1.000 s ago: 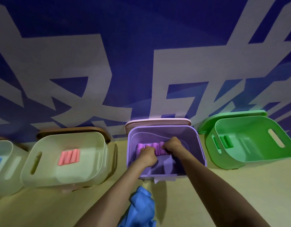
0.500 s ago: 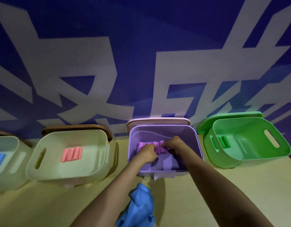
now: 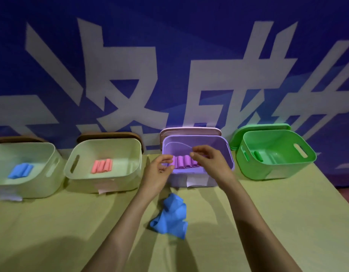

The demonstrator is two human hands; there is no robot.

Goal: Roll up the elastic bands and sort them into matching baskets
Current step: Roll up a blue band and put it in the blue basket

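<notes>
A row of rolled purple bands [image 3: 183, 161] lies inside the purple basket [image 3: 212, 143]. My left hand [image 3: 157, 171] hovers at the basket's front left corner, fingers relaxed and holding nothing. My right hand [image 3: 211, 160] is raised over the basket's front right part, fingers loosely spread and empty. An unrolled blue band [image 3: 170, 216] lies crumpled on the table in front of the purple basket, between my forearms.
A pale basket [image 3: 118, 143] holds rolled pink bands [image 3: 102, 166]. Another pale basket [image 3: 42, 152] at far left holds rolled blue bands [image 3: 20, 170]. The green basket [image 3: 299, 160] at right holds a green roll [image 3: 259, 155]. Lids lean against the blue wall behind.
Both hands have let go of the purple rolls and lifted back out of the purple basket, opening. The view has tilted down and now shows more table.
</notes>
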